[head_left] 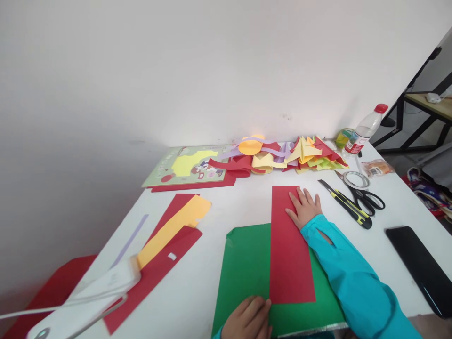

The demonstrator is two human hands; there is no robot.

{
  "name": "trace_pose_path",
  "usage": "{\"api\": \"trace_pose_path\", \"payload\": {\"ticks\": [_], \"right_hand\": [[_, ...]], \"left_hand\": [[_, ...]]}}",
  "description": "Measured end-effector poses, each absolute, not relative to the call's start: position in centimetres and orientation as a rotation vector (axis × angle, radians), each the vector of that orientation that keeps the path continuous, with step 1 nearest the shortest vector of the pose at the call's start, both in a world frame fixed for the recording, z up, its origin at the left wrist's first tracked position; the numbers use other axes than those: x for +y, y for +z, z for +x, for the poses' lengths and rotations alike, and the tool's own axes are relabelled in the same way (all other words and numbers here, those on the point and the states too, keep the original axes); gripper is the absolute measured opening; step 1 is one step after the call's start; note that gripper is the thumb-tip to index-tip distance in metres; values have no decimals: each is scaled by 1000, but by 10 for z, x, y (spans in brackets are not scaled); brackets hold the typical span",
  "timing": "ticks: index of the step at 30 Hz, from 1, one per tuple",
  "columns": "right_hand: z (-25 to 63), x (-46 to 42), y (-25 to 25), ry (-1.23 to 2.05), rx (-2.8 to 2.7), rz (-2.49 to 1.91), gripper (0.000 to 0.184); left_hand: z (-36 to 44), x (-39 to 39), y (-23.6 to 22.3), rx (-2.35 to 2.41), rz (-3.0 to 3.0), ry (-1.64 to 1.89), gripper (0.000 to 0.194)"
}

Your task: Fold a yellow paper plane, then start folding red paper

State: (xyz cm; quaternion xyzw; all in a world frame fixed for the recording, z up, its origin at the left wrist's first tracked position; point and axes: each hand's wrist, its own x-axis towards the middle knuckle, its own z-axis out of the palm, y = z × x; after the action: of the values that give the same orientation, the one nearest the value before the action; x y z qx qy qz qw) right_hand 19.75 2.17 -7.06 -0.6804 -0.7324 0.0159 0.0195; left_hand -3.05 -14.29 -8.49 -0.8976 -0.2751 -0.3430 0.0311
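Observation:
A long red paper strip (291, 254) lies lengthwise over a green sheet (245, 263), its far end reaching past the sheet onto the white table. My right hand (305, 207) is open, fingers spread flat on the strip's upper right part. At the strip's lower left edge, my left hand (249, 318) is closed, with its curled fingertips at the paper's edge; the thumb is mostly hidden. A teal sleeve covers my right arm and crosses the green sheet's right side. To the right of my right hand lie a utility knife (346, 205) and black-handled scissors (367, 200).
A white power strip (88, 301) with cable lies over red and orange paper strips (176, 226) at left. Behind are a paper pad (165, 172) and folded paper pieces (303, 153). At right are a tape roll (356, 180), bottle (365, 129) and black phone (422, 268).

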Motion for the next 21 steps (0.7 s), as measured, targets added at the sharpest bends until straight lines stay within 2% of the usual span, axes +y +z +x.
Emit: {"api": "trace_pose_path", "payload": {"ticks": [11, 16, 21], "right_hand": [[197, 21, -72, 9, -2277, -2108, 58], [196, 21, -68, 57, -2274, -2131, 58], [196, 21, -69, 45, -2264, -2103, 58]], "left_hand": [[-33, -142, -79, -952, -2717, -1098, 14], [-30, -141, -75, -1013, -2721, -1007, 22], [-26, -140, -79, -1069, -2700, -996, 22]]}}
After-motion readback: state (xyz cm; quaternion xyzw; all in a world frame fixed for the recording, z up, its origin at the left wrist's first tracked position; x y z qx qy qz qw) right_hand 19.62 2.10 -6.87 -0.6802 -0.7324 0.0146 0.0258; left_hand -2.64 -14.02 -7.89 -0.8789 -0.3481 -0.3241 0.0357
